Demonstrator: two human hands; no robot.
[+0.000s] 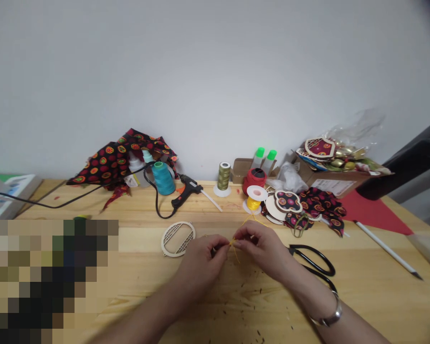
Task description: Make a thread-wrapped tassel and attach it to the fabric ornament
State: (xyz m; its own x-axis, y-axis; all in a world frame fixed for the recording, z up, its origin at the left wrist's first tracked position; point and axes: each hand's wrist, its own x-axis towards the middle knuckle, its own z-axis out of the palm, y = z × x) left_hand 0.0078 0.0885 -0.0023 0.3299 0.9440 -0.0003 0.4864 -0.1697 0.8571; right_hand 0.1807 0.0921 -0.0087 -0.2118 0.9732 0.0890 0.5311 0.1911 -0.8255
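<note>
My left hand [202, 255] and my right hand [263, 248] meet over the wooden table [361, 282], fingertips pinched together on a thin yellow cord [233, 243]. The cord runs back towards a small spool of yellow cord [255, 199] just behind my right hand. A round wooden lattice piece [178, 238] lies flat left of my left hand. Black scissors [313, 263] lie right of my right hand. A metal bracelet sits on my right wrist.
Along the wall stand a teal thread cone [163, 178], a black glue gun [187, 190] with its cable, an olive spool [223, 177], a red spool [254, 179], patterned fabric [111, 160], fabric-covered cutouts [301, 205], a cardboard box [337, 177], red paper [370, 210] and a white pencil [387, 248].
</note>
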